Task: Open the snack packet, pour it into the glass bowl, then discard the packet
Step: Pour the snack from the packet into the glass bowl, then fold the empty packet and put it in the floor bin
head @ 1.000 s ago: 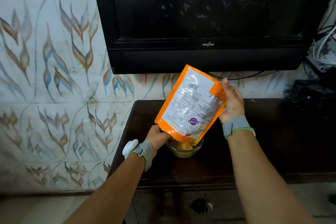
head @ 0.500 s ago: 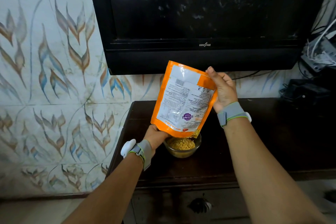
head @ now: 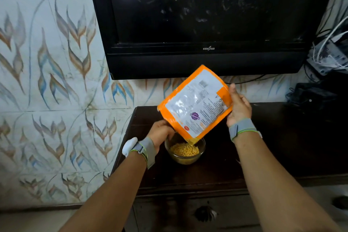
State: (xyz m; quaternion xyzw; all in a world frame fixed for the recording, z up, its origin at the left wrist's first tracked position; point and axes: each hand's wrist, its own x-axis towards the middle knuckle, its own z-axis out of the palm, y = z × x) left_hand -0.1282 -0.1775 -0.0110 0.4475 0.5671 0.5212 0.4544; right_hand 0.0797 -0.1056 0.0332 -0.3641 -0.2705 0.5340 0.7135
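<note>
Already the snack packet (head: pixel 195 107) is open and tipped mouth-down over the glass bowl (head: pixel 185 151) on the counter (head: pixel 273 156), yellow snack piling inside. Right hand (head: pixel 239 108) grips its upper edge, left hand (head: pixel 161 133) pinches the lower corner. Emptying and discarding remain.
</note>
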